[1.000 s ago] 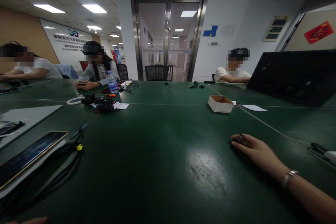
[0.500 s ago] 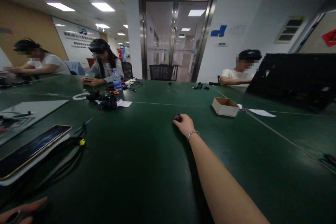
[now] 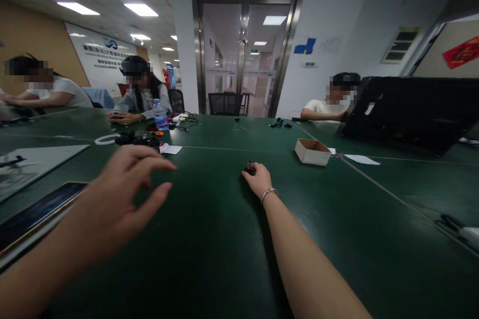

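My right hand (image 3: pixel 259 178) is stretched far out over the green table (image 3: pixel 194 239), with a bracelet at its wrist. Its fingers are closed around a small dark object (image 3: pixel 249 165) with a shiny metal-looking top; the kind is too small to make out. My left hand (image 3: pixel 127 192) hangs in the air left of it, slightly blurred. Thumb and fingers are apart and nothing is between them. Behind and below the left hand, a phone (image 3: pixel 41 214) lies at the left, partly covered by that arm.
An open cardboard box (image 3: pixel 312 152) stands right of my right hand, beside a paper sheet (image 3: pixel 361 159). A water bottle (image 3: pixel 160 117), dark gear (image 3: pixel 130 138) and a white ring (image 3: pixel 106 139) lie ahead left. A big black panel (image 3: pixel 411 114) stands at right. Several people sit around the table.
My left hand has risen from the lower left corner toward the middle. The right hand still grips the small object, whose metal top now shows more. The whole view has shifted slightly.
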### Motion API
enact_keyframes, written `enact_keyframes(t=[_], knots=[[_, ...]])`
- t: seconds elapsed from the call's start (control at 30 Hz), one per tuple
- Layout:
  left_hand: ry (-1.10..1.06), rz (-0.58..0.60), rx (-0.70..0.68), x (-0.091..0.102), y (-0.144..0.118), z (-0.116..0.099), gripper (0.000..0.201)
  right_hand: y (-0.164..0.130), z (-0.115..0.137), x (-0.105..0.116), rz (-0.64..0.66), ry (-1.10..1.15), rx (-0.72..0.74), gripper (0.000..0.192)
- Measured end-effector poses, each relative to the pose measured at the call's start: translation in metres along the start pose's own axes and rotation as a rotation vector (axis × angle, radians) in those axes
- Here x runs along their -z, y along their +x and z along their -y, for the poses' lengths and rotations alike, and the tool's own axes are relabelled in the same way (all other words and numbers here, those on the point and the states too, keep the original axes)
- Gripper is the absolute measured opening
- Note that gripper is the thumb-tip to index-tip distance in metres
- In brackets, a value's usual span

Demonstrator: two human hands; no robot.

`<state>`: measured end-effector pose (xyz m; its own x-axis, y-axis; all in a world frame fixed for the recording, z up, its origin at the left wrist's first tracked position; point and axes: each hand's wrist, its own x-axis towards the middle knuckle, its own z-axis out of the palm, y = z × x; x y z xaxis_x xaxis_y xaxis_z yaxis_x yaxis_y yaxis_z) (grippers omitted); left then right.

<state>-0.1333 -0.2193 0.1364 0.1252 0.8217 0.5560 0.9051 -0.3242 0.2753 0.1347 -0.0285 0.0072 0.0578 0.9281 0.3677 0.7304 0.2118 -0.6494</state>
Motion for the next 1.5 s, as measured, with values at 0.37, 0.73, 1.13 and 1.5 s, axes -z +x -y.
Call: enact_keyframes(t=[0.37, 0.73, 1.13, 1.5], knots=[[-0.366, 0.166, 0.082, -0.206, 0.118, -0.058, 0.042, 0.004, -0.006, -0.005, 0.002, 0.025, 0.089, 0.008], [-0.766, 0.089, 0.255, -0.256, 0.107, -0.024, 0.016, 0.01, -0.005, -0.003, 0.028, 0.003, 0.172, 0.02], [-0.961, 0.084, 0.429, -0.266, 0.112, -0.009, 0.012, 0.014, -0.011, -0.004, 0.209, 0.671, -0.079, 0.018], [-0.988, 0.02, 0.47, -0.267, 0.115, -0.007, 0.014, 0.014, -0.01, 0.001, 0.235, 0.892, -0.136, 0.021]])
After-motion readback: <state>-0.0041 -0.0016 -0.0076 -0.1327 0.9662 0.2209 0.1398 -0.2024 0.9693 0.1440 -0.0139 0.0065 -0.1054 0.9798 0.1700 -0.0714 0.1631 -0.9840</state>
